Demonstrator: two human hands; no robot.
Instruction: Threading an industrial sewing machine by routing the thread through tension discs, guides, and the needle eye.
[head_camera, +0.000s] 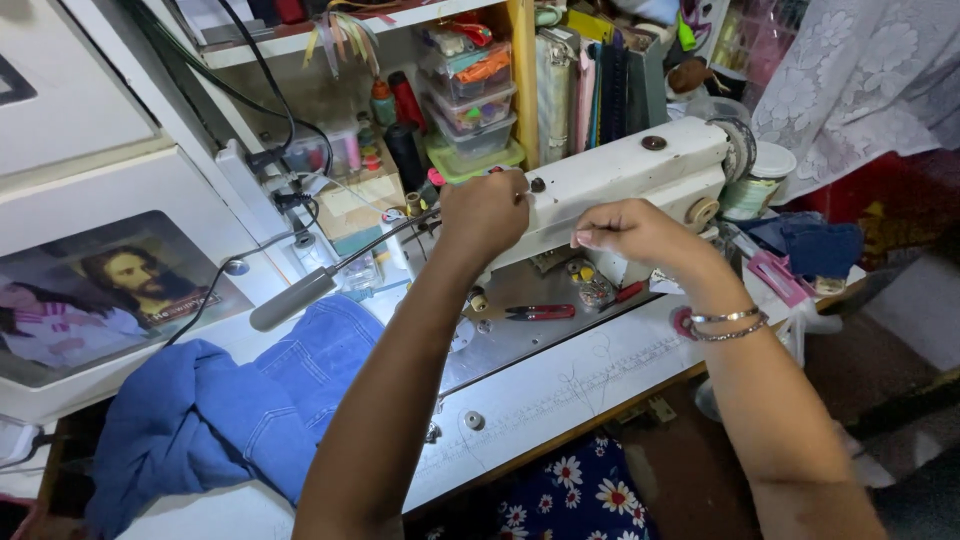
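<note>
Blue denim cloth (235, 420), folded and rumpled, lies on the white table (560, 385) nearest the person, to the left of the cream metal sewing machine (620, 175). In front of the machine, on its grey metal bed plate (520, 335), rest small red-handled snips (540, 313) and a round silver bobbin (474, 420) sits nearer the table edge. The right hand (635, 235), with silver bangles (728, 322) on the wrist, is held just before the machine's arm, fingers pinched together; what they pinch is too fine to tell. The left hand (485, 215) is closed against the machine's left end, at the head, knuckles up; I cannot tell what it grips. A grey lamp head on a bent stalk (295, 297) reaches in from the left of the machine. Behind the machine stand stacked clear plastic boxes (468, 100) of small bits, and upright folded fabrics (590, 85) on a shelf. Right of the machine stands a white-lidded jar (760, 180)
</note>
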